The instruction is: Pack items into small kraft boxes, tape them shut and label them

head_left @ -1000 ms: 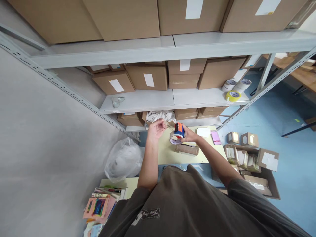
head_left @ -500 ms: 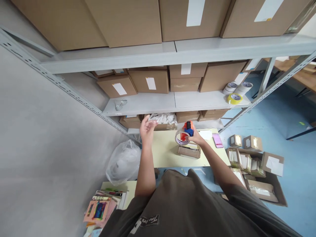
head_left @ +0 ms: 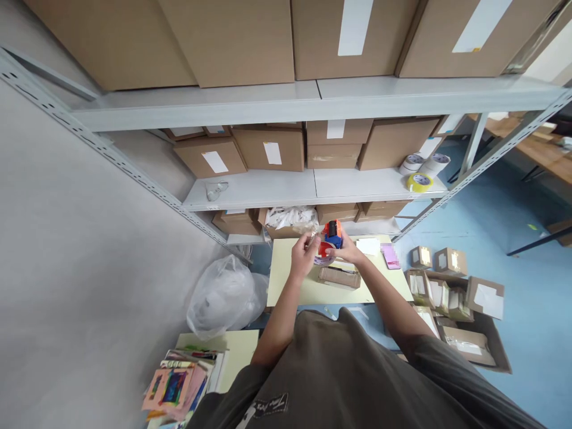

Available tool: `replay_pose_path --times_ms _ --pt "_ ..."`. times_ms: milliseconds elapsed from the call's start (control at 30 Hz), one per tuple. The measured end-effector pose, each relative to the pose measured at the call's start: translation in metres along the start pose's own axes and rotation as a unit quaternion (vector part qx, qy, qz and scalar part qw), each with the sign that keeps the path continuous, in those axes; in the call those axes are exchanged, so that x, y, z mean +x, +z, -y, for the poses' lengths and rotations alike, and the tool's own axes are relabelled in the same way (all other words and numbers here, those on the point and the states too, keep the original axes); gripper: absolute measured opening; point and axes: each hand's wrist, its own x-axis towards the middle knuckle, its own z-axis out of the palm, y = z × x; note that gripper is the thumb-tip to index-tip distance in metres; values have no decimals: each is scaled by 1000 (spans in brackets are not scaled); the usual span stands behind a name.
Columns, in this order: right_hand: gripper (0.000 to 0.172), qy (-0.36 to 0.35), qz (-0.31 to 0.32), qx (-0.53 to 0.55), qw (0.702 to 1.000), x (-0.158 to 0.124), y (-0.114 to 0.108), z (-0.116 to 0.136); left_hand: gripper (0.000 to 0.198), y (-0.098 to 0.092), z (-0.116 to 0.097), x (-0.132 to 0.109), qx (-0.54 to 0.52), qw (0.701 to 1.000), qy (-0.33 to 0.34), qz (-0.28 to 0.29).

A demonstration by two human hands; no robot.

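My right hand (head_left: 347, 250) grips an orange and blue tape dispenser (head_left: 333, 231) carrying a roll of clear tape (head_left: 322, 260), held above the table. Close by on its left, my left hand (head_left: 304, 257) is closed with fingertips together on a crinkled clear strip of tape (head_left: 313, 229). Whether that strip still joins the roll cannot be made out. Below both hands a small cardboard box (head_left: 339, 277) lies on the pale yellow table (head_left: 286, 280). A phone (head_left: 391, 256) and a white paper (head_left: 369, 246) are to the right.
Grey shelving (head_left: 268, 189) with cardboard boxes rises in front. Tape rolls (head_left: 420, 182) stand on its middle shelf, beside clear glasses (head_left: 217, 190) further left. A plastic bag (head_left: 223, 298) sits left of the table. On the right floor, a large carton (head_left: 503, 351) holds several parcels.
My left hand has moved right and down, from apart on the left to beside the dispenser. The right hand has shifted slightly left, still gripping the dispenser.
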Motion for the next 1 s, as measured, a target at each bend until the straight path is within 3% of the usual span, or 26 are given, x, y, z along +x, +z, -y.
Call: replay_pose_path --times_ms 200,333,433,733,1000 --pt "96 -42 -11 -76 996 5 1 8 45 -9 -25 -7 25 999 23 -26" --pt "84 -52 -36 -190 980 4 -8 24 38 -24 -42 -10 103 993 50 -28" --pt "73 -42 -21 -228 973 2 -11 35 30 -30 -48 -11 139 986 88 -25" --pt "60 -7 79 -132 988 -8 -6 49 18 -24 -44 -23 195 971 128 -51" --pt "64 24 73 -2 997 -19 5 18 18 -17 -34 -24 205 971 108 -60"
